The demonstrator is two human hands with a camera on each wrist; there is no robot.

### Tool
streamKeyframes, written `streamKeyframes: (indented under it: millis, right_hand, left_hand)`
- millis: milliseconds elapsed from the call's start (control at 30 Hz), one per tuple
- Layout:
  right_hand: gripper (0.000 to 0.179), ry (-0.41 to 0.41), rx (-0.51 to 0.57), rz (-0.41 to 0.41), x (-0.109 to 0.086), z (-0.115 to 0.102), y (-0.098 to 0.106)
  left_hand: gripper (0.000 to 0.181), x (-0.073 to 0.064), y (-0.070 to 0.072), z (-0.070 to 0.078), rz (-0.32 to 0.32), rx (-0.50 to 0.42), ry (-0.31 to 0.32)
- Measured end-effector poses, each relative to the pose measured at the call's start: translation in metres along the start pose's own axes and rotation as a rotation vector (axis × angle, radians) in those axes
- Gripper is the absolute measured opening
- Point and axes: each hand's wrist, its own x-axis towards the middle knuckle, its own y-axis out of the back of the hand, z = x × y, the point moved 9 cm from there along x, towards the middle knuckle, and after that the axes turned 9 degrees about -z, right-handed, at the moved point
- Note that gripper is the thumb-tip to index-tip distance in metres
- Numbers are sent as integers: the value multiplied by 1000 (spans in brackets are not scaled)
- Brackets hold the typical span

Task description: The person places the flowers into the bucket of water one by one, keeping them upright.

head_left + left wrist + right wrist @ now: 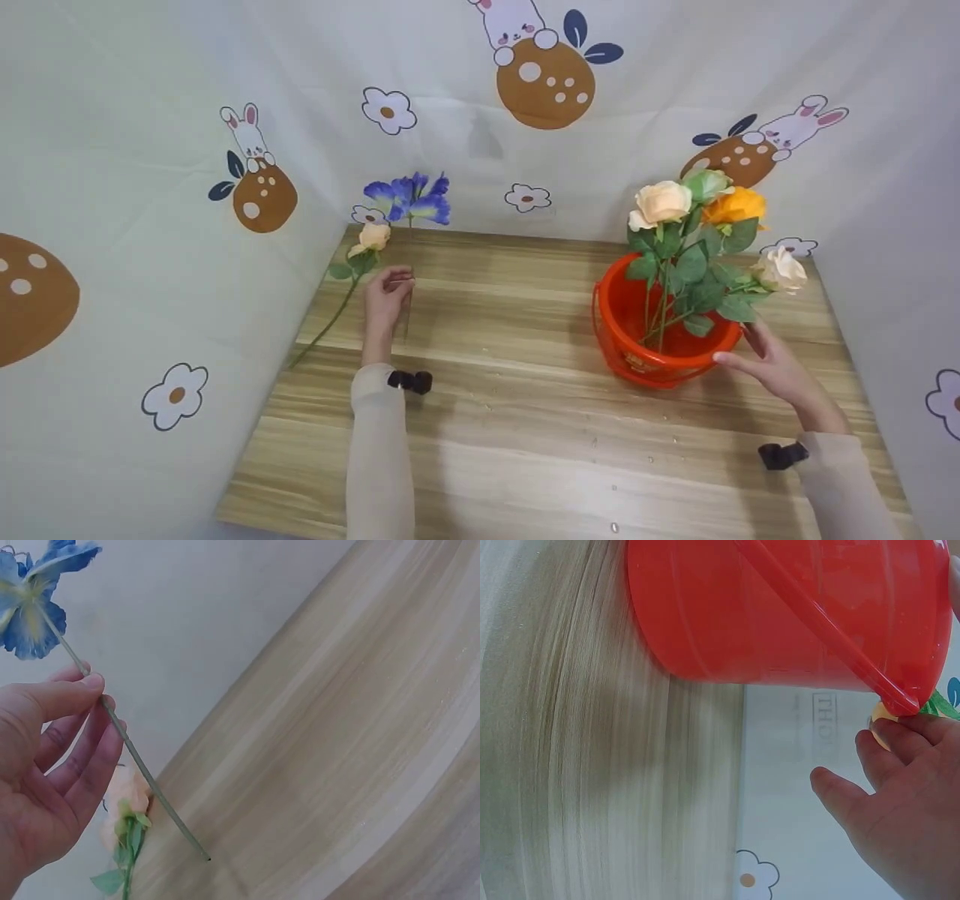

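A blue-purple artificial flower (410, 199) stands nearly upright in my left hand (388, 296), its thin stem (139, 754) pinched between thumb and fingers. The stem's lower end hangs free in the left wrist view. Beside that hand lies a peach rose (373, 238) with a green stem. My right hand (776, 367) touches the right side of a red bucket (660, 367), thumb at the rim and the other fingers fairly straight near the bucket handle's joint (900, 701). In the bucket stand a peach rose (664, 201), an orange rose (739, 206), a pale green one (706, 185) and a cream rose (782, 270) leaning right.
The wooden tabletop (510, 435) carries small clear droplet-like spots near its front. A pale cloth (450, 60) printed with rabbits and flowers hangs around the back and sides. A dark band piece (410, 382) sits on the left sleeve, and another (782, 455) on the right.
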Motion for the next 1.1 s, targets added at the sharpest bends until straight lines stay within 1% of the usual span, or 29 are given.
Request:
streamKeyframes:
  millis: [100, 167, 233, 300, 367, 433, 500, 600, 667, 833, 933, 1100]
  right_hand:
    - [86, 3, 3, -2, 0, 0, 0]
    - [86, 4, 5, 0, 0, 0, 0]
    - [86, 6, 7, 2, -1, -1, 0]
    - [86, 5, 5, 4, -1, 0, 0]
    - [85, 3, 1, 5, -1, 1, 0]
    - [85, -3, -2, 6, -1, 2, 0]
    - [85, -10, -8, 7, -2, 4, 1]
    - [85, -14, -10, 5, -2, 5, 1]
    - [85, -16, -14, 3, -2, 5, 0]
    - [85, -17, -12, 0, -2, 5, 0]
    - [85, -17, -6, -5, -2, 3, -1]
    - [86, -24, -3, -9, -2, 2, -1]
  left_hand:
    - [24, -5, -6, 16, -25, 11, -12]
    - [22, -7, -10, 23, -36, 18, -11]
    - [21, -6, -13, 25, -41, 16, -4]
    - [19, -4, -17, 21, -46, -6, 1]
    - [17, -2, -21, 17, -51, -7, -13]
    - [15, 1, -26, 14, -63, 16, -41]
    - [13, 2, -30, 15, -67, 83, -74]
    - [10, 1, -37, 22, -77, 166, -122]
    - [8, 1, -43, 27, -85, 199, -148]
    - [10, 1, -61, 41, -146, 194, -213]
    - [11, 0, -72, 47, -183, 218, -227]
    - [13, -3, -92, 58, -233, 290, -238]
